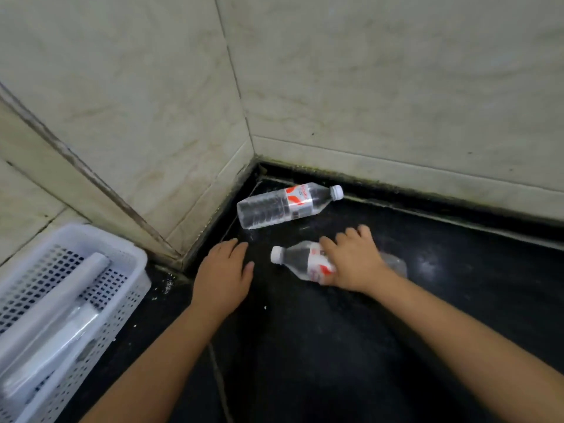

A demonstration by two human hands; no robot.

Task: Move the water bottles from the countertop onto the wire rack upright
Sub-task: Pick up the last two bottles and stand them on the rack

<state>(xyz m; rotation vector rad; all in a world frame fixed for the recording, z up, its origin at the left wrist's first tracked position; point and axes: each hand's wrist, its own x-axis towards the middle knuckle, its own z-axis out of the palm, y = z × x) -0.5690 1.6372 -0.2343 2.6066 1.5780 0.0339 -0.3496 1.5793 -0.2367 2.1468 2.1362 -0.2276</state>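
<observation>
Two clear water bottles with red-and-white labels and white caps lie on their sides on the black countertop (335, 346). The far bottle (268, 209) lies in the corner near the tiled walls, cap pointing right. The near bottle (300, 259) lies with its cap to the left. My right hand (351, 257) rests on top of the near bottle's middle, fingers curling over it. My left hand (224, 274) hovers flat and open just left of that bottle's cap, touching neither bottle. No wire rack is in view.
A white perforated plastic basket (128, 288) holding wrapped white rolls stands at the left edge of the counter. Beige tiled walls (396, 87) close off the corner behind the bottles.
</observation>
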